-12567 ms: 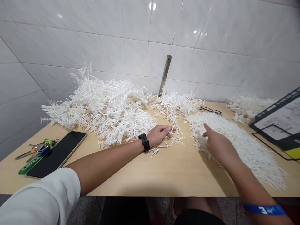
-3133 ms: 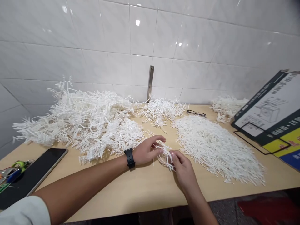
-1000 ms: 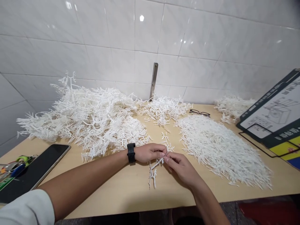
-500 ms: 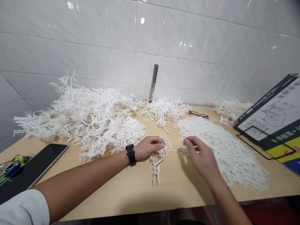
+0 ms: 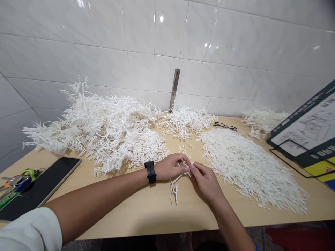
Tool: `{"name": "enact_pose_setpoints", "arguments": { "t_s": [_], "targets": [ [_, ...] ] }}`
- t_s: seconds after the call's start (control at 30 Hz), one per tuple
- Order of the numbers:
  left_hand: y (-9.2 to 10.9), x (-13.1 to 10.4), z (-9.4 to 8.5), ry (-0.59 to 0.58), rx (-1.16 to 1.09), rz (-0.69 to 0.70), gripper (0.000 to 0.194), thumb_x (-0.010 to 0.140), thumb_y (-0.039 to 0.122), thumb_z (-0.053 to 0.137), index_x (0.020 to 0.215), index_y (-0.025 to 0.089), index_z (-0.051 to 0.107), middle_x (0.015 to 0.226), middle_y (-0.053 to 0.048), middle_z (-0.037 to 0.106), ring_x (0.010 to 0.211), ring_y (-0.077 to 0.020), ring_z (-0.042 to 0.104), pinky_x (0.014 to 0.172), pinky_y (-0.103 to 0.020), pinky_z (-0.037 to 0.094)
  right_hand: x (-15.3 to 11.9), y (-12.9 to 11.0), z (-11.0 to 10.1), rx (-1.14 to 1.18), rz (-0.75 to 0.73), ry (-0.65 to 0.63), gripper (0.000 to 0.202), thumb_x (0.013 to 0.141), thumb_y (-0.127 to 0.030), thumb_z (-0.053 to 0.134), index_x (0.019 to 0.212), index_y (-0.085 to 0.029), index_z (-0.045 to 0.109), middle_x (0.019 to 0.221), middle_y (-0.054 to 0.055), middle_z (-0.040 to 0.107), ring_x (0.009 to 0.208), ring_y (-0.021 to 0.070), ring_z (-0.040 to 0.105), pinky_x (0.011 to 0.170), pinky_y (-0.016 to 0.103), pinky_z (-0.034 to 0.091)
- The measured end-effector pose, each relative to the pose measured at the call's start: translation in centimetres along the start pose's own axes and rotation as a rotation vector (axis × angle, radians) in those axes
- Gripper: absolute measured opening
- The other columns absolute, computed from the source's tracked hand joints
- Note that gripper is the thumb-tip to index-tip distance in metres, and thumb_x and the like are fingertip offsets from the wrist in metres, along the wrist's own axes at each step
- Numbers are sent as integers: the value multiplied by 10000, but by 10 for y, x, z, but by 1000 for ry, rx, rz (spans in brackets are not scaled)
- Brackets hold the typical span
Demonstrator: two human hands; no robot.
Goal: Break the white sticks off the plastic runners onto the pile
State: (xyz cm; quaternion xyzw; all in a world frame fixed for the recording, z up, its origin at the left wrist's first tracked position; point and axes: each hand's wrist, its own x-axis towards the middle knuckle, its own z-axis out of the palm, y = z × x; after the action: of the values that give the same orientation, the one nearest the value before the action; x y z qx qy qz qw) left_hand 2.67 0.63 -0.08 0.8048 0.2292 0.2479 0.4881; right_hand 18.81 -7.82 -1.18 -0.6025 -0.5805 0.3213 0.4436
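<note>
My left hand [image 5: 171, 167], with a black watch on its wrist, pinches a thin white branched plastic piece near the middle of the table. My right hand [image 5: 205, 179] is closed too, its thumb and finger meeting the left fingertips at the same piece. The exact spot they grip is mostly hidden by the fingers. Just below the left hand, white branched twigs [image 5: 174, 192] show over the wood. A large tangled heap of branched white plastic [image 5: 112, 129] rises to the left. Short white plastic bits [image 5: 248, 167] form a flat pile to the right.
A smaller white heap [image 5: 185, 120] lies at the back by a metal bracket [image 5: 174, 89]. Eyeglasses [image 5: 225, 126], another white pile [image 5: 263, 120] and a printed box [image 5: 306, 132] with a black wire frame are to the right. A phone [image 5: 44, 184] and keys [image 5: 19, 181] are at left.
My right hand has moved left from the edge of the flat pile to meet my left hand, its fingers closing at the plastic piece. The view has shifted slightly.
</note>
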Motion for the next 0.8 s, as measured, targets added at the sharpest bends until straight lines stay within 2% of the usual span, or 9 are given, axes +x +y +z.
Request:
{"name": "enact_pose_setpoints", "arguments": {
  "t_s": [0.1, 0.2, 0.3, 0.37, 0.53, 0.6, 0.7, 0.73, 0.8],
  "targets": [
    [-1, -1, 0, -32, 103, -40, 204, 801, 329, 644, 915, 161, 663, 915, -32, 648, 766, -126, 528, 721, -240, 423, 0, 2, 4, -28, -28, -21, 347, 893, -381, 488, 605, -190, 452, 586, -18, 412, 586, 130, 371, 540, 261, 274],
    [-7, -1, -2, -122, 193, -32, 204, 819, 355, 630, 890, 169, 676, 833, -16, 655, 744, -126, 533, 696, -235, 398, -1, 3, 4, -49, -29, -53, 338, 874, -346, 492, 584, -193, 413, 580, -25, 372, 585, 125, 350, 544, 263, 256],
    [-12, 0, -4, -216, 107, 18, 275, 885, 401, 549, 853, 154, 665, 815, -19, 648, 757, -121, 545, 716, -228, 402, -1, 2, -1, 37, 8, -117, 359, 868, -380, 484, 581, -203, 359, 583, -36, 309, 573, 115, 298, 543, 266, 229],
    [-12, 0, -5, -250, 21, 32, 357, 902, 458, 517, 810, 136, 642, 786, -22, 627, 733, -113, 531, 709, -223, 405, -1, 1, -4, 158, 38, -206, 382, 860, -409, 492, 571, -209, 343, 564, -43, 297, 553, 109, 271, 538, 271, 211],
    [-10, 1, -9, -369, -201, 8, 468, 854, 587, 551, 810, 125, 608, 742, -24, 597, 692, -103, 509, 679, -220, 408, -1, -1, -5, 473, 100, -348, 389, 829, -384, 552, 547, -212, 346, 522, -62, 264, 505, 93, 211, 514, 279, 167],
    [-11, 1, -12, -386, -296, 15, 494, 822, 615, 577, 795, 122, 600, 750, -35, 601, 707, -111, 527, 702, -236, 425, -1, -2, -12, 619, 102, -329, 397, 822, -369, 545, 535, -219, 315, 501, -68, 239, 476, 91, 179, 489, 278, 162],
    [-13, 2, -15, -348, -407, 6, 510, 780, 628, 622, 776, 119, 591, 795, -57, 615, 745, -125, 551, 738, -265, 441, 2, -6, -35, 702, 21, -155, 403, 842, -391, 505, 542, -226, 291, 495, -58, 250, 460, 105, 202, 472, 278, 229],
    [-14, 3, -15, -326, -420, -3, 505, 768, 621, 640, 783, 118, 596, 812, -60, 622, 755, -126, 554, 743, -269, 440, 5, -7, -46, 607, -11, -99, 387, 857, -400, 497, 553, -223, 335, 511, -45, 298, 472, 115, 252, 488, 281, 268],
    [-14, 4, -13, -261, -426, -33, 491, 744, 600, 678, 802, 117, 614, 830, -62, 636, 759, -124, 556, 742, -269, 435, 13, -7, -67, 237, -54, -25, 312, 878, -396, 501, 628, -211, 494, 601, 3, 462, 559, 148, 410, 568, 301, 355]
  ]
}}
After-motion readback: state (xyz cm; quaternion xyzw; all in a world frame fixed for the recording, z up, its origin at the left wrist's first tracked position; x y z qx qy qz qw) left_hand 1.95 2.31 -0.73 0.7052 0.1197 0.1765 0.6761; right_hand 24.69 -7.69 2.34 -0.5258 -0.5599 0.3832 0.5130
